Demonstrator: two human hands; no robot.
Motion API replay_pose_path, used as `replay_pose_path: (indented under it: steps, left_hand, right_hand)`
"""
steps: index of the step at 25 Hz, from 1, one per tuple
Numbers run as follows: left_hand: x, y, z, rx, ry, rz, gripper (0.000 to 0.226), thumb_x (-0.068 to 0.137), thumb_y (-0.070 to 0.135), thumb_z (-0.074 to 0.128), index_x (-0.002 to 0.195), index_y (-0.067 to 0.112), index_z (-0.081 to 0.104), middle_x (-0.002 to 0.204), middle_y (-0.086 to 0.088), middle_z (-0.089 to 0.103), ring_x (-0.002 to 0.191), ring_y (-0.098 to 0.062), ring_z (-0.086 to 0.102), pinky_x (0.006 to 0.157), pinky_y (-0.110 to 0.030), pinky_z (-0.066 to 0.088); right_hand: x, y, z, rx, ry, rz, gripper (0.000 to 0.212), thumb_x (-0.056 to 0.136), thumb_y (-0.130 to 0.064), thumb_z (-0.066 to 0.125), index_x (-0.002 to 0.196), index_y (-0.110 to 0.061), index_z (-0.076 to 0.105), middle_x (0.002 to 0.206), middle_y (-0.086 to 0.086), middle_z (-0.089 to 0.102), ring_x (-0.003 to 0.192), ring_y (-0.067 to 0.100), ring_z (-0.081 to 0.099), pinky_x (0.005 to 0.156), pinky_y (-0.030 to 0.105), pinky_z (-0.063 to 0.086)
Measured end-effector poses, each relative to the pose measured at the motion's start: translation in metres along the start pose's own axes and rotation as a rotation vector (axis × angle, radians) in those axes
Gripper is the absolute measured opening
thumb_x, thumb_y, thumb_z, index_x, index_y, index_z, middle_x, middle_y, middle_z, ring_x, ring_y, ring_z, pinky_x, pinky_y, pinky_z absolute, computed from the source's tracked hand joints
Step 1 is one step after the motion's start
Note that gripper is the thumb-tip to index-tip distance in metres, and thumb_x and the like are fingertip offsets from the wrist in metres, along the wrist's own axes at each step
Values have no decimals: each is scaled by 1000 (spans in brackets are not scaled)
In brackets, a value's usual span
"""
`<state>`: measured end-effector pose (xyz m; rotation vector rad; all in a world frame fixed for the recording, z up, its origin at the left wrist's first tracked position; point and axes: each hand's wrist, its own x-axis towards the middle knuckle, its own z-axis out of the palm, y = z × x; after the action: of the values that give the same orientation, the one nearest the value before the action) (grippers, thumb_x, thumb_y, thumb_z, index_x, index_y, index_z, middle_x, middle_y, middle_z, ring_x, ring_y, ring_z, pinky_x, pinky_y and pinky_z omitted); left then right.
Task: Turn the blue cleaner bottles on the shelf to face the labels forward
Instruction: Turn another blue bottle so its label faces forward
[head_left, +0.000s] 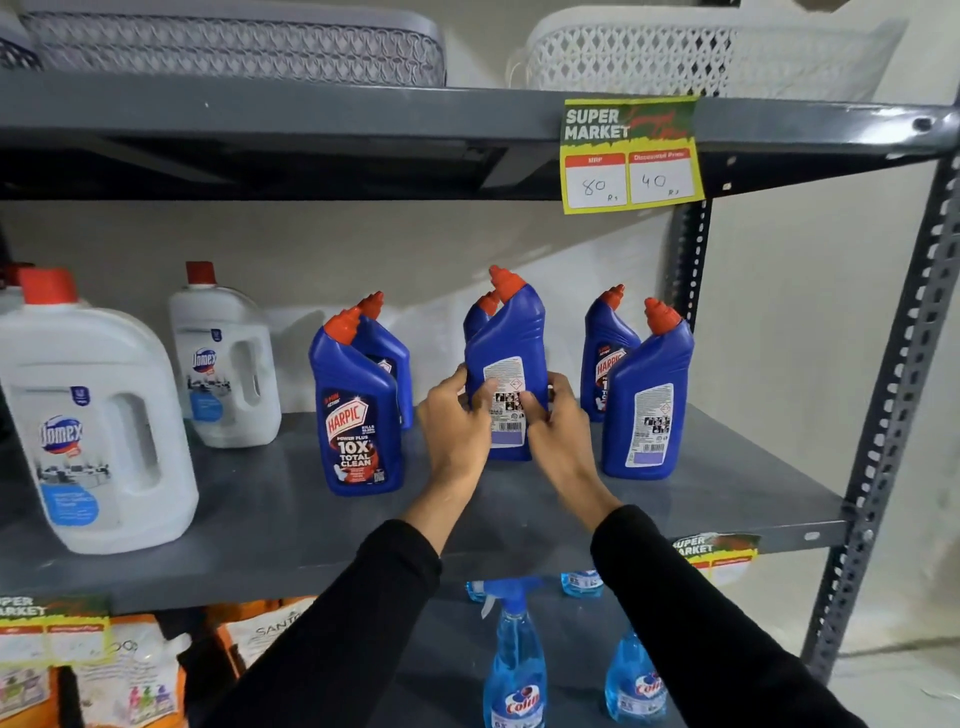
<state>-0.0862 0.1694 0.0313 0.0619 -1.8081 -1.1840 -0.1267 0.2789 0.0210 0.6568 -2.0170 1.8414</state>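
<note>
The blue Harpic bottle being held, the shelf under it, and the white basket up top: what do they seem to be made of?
The blue Harpic bottle held by both hands looks like glossy moulded plastic: soft highlights, smooth curves, a red cap. The shelf appears to be grey painted metal, matte, joined to slotted, perforated uprights. The white basket is probably plastic, with an openwork lattice wall.

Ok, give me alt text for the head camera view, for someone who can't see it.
Both hands, left and right, grip the middle blue bottle on a grey shelf, its back label facing out. The left front bottle shows its Harpic label; the right front bottle shows its back label. White Domex jugs stand at left.
</note>
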Motion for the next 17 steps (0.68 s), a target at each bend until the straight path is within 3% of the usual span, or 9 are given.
replay_pose_path:
  steps: [3,7,9,13,15,17]
  left_hand:
    - [-3,16,10,-4,51,14,20,95,22,58,112,13,62,92,-3,73,79,-10,70,70,-25,59]
    - [-9,34,21,-240,-38,-136,36,87,43,64,112,17,57,89,-1,73,76,-9,72,73,-30,61]
    - [-4,37,19,-244,-60,-124,39,87,43,64,114,16,55,89,-3,73,74,-9,72,73,-31,62]
    - [9,36,9,-195,-112,-28,31,100,34,45,125,17,52,97,2,69,80,-6,70,67,-16,55]
    - [9,33,6,-220,-154,-64,30,103,35,36,123,18,52,102,-2,68,89,-12,70,75,-24,57]
    - [4,29,4,-330,-175,-144,28,104,40,32,111,27,55,99,1,69,89,-13,70,74,-26,57]
  right_hand:
    - [-1,-15,5,-41,100,-90,27,95,-23,59,119,-13,50,114,4,65,97,13,66,72,21,56]
    - [-14,-22,9,-234,178,-183,31,92,-31,56,121,-25,48,113,-6,61,99,13,62,75,37,56]
    - [-24,-19,13,-244,163,-217,36,91,-22,55,125,-27,48,109,-6,59,96,13,61,76,38,56]
    - [-26,-10,8,-211,53,-285,51,94,-4,52,140,-25,49,108,-3,55,98,13,58,81,31,55]
    - [-26,-7,5,-254,69,-346,47,93,1,55,135,-20,56,113,0,52,108,16,53,85,33,56]
    - [-27,-5,4,-297,96,-380,58,86,10,59,133,-24,58,128,1,45,121,20,45,93,32,53]
